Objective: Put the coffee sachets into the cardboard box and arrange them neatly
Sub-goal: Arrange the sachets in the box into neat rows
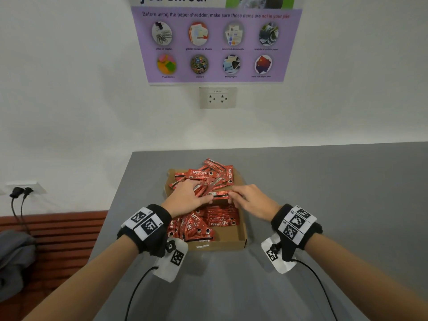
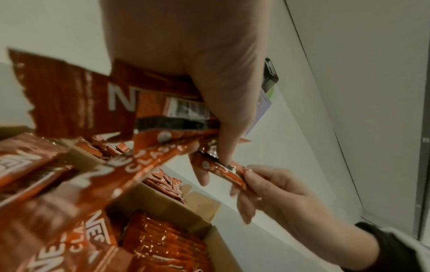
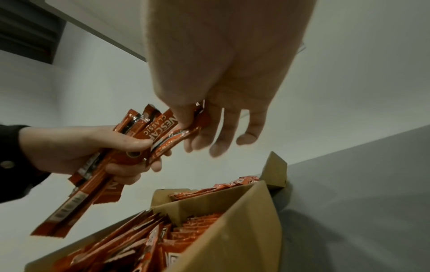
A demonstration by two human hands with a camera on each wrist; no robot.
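Both hands [image 1: 188,197] [image 1: 251,200] pinch red "NESCAFÉ CLASSIC" sachets [image 1: 217,194] above the cardboard box [image 1: 240,239].

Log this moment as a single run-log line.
left hand: grips sachet bundle | right hand: pinches one sachet at bundle | cardboard box: partly filled | loose pile: at far end

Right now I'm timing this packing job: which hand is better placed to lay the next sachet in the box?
Right. The right hand pinches a single sachet above the cardboard box, while the left hand grips a whole bundle of sachets.
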